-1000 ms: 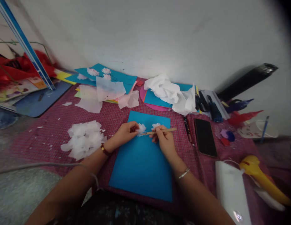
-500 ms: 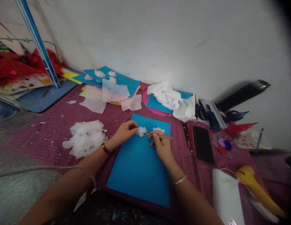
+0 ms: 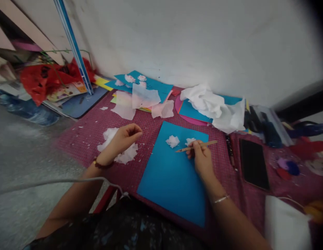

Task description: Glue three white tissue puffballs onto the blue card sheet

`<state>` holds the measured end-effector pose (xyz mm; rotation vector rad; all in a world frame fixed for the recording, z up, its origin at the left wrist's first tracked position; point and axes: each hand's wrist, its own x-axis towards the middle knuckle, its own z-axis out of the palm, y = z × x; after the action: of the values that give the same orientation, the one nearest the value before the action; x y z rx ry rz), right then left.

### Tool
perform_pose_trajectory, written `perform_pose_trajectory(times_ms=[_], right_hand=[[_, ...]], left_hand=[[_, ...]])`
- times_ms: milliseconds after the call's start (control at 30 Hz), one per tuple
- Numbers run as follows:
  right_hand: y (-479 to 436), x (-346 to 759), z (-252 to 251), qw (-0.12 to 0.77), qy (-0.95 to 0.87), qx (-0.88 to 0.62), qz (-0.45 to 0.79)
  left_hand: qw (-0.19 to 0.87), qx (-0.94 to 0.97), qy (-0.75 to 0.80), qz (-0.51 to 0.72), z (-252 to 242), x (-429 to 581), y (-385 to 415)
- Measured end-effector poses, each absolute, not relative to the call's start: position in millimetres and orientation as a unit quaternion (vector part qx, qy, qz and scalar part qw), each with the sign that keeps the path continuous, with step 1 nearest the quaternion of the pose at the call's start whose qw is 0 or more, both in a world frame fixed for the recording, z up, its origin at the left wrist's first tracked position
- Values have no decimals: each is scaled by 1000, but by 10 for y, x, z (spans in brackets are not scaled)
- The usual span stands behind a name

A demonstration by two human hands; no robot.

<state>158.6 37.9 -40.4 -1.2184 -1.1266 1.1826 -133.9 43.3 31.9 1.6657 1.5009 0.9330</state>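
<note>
My right hand [image 3: 200,158] is closed round a thin, light wooden stick with a pointed tip [image 3: 183,149], held over the upper part of a blue paper sheet [image 3: 174,180]. A ruffled white paper puff [image 3: 172,141] sits on the sheet just beyond that tip. Behind my right fingers is a second white puff [image 3: 189,141], partly hidden. Left of the sheet, my left hand [image 3: 122,141] hovers over a pile of white tissue paper pieces [image 3: 128,154] and covers its middle. Its thumb and forefinger curl together, and I see nothing between them.
Blue sheets with pinkish-white puffs [image 3: 130,78] and loose tissue squares [image 3: 145,97] lie at the back. Crumpled white paper [image 3: 203,100] rests beside them. To the right are a dark pen [image 3: 229,149] and a phone [image 3: 254,163]. A grey cable [image 3: 73,180] crosses at lower left.
My left hand has left the left puff and moved left over the tissue pile. The stick's tip has drawn back from that puff. The whole view has shifted.
</note>
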Motion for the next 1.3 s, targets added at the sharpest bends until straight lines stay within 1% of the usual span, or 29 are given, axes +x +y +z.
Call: perform_pose_trajectory(times_ms=[67,133,267,500,600,733,833,900,967,1033,1200,1300], right_hand=[[373,1582,-401,519,-484,-507,489],[365,1580,-392,515,-489,-511,484],[364,1581,-393,509,-491,-522,478],[361,1581,-418,515,-497,-515,471],[352,1581,-418,521,-490,-510,477],[355,1579,-407,517,-488,-509,486],[359,1572,-398,509,-497,-507,486],[360,1566,-395,505,-502,-507,485],[361,1560,-396,505,-507,-505,483],[362,1556,-398,506,-510,-506,478],[360,1548,-389,493,-526,-501,479],[358,1545,-380,479,-543,-489,487]], left_hand=[[312,703,577,275,251,-1420,300],[254,751,569,218,164,-1475,180],[145,772,579,218,30,-1530,23],[86,778,607,133,-65,-1467,37],[104,748,633,170,-87,-1498,68],[178,693,636,289,31,-1554,98],[130,693,614,355,234,-1502,102],[87,701,602,371,370,-1419,101],[70,710,591,378,468,-1314,115],[98,716,579,379,513,-1200,156],[279,684,539,404,434,-890,372],[364,653,516,418,312,-740,520]])
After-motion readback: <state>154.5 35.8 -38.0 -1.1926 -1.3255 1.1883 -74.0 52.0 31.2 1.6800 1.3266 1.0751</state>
